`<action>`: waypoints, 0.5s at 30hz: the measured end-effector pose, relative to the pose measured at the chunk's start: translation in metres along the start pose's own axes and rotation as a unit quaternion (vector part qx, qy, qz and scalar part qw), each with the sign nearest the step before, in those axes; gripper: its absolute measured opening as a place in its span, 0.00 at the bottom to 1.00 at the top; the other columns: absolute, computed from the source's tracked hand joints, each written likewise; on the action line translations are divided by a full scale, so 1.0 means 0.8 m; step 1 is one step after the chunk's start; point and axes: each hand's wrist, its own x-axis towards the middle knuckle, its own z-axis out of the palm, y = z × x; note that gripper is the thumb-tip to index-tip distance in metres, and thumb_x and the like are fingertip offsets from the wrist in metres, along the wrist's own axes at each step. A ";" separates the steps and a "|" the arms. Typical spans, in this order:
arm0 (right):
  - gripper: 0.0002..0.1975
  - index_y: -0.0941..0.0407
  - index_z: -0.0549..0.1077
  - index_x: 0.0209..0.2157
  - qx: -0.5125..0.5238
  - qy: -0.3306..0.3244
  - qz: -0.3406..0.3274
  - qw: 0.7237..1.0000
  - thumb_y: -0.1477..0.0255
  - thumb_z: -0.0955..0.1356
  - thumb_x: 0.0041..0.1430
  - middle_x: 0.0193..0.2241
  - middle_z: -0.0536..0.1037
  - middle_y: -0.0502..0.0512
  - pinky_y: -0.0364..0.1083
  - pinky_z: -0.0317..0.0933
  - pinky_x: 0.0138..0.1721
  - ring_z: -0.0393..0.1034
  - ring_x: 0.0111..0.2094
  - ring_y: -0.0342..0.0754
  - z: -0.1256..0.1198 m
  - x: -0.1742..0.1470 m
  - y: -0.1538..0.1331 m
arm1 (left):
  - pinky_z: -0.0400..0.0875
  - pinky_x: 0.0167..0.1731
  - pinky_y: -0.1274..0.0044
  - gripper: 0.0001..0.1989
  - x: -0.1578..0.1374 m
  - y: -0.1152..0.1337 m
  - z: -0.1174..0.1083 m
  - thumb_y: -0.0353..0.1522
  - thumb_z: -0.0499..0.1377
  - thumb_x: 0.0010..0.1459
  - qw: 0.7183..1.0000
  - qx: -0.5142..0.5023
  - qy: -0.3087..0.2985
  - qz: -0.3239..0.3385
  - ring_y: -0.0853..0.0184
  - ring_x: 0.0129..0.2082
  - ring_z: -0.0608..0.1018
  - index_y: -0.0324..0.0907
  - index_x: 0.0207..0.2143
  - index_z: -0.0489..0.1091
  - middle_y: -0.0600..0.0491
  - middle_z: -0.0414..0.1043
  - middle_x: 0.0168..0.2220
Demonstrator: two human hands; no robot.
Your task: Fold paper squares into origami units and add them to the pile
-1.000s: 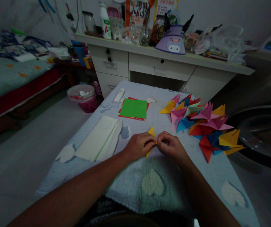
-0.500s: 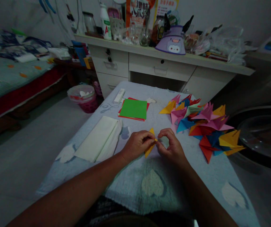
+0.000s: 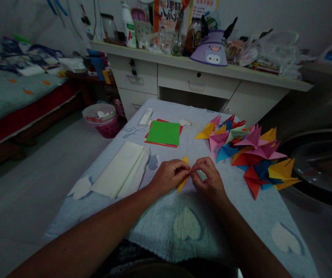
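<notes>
Between my hands is a folded piece of yellow origami paper [image 3: 183, 184], its two points showing above and below my fingers. My left hand [image 3: 170, 174] pinches it from the left. From the right, my right hand [image 3: 208, 177] pinches its edge with thumb and forefinger, the fingertips of both hands nearly meeting. Beyond my hands lies a stack of square coloured paper [image 3: 163, 133] with a green sheet on top. To the right sits a pile of folded paper cranes [image 3: 245, 144] in pink, yellow, red, blue and pale green.
A folded pale cloth or paper packet [image 3: 119, 169] and a small white box [image 3: 146, 117] lie left on the cloth-covered table [image 3: 189, 231]. Behind stands a white desk [image 3: 195, 79] with jars and a purple visor [image 3: 210, 50]. A pink bucket [image 3: 104, 119] is on the floor.
My right thumb and forefinger have closed together onto the yellow paper's edge; before, they were spread slightly apart. My left hand has stayed in place.
</notes>
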 end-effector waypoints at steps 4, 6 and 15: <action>0.07 0.52 0.70 0.31 -0.008 0.002 -0.007 1.000 0.79 0.66 0.54 0.34 0.67 0.52 0.48 0.61 0.40 0.65 0.38 0.48 0.000 0.000 0.001 | 0.68 0.34 0.78 0.04 0.000 0.001 0.000 0.27 0.59 0.56 1.000 -0.004 -0.007 -0.002 0.70 0.32 0.77 0.40 0.33 0.75 0.54 0.77 0.31; 0.07 0.52 0.71 0.31 -0.011 0.006 -0.014 1.000 0.79 0.66 0.54 0.33 0.67 0.52 0.48 0.61 0.40 0.65 0.38 0.48 0.000 0.000 0.002 | 0.68 0.35 0.78 0.04 0.000 0.000 0.000 0.27 0.59 0.56 1.000 -0.005 -0.010 -0.004 0.70 0.32 0.77 0.40 0.33 0.75 0.54 0.77 0.31; 0.08 0.52 0.71 0.32 0.000 -0.001 -0.017 1.000 0.80 0.66 0.55 0.33 0.66 0.51 0.47 0.61 0.38 0.65 0.37 0.47 0.003 -0.001 0.009 | 0.68 0.34 0.78 0.04 0.001 0.000 0.002 0.27 0.59 0.56 0.999 -0.019 -0.005 -0.025 0.70 0.31 0.76 0.40 0.32 0.75 0.54 0.76 0.31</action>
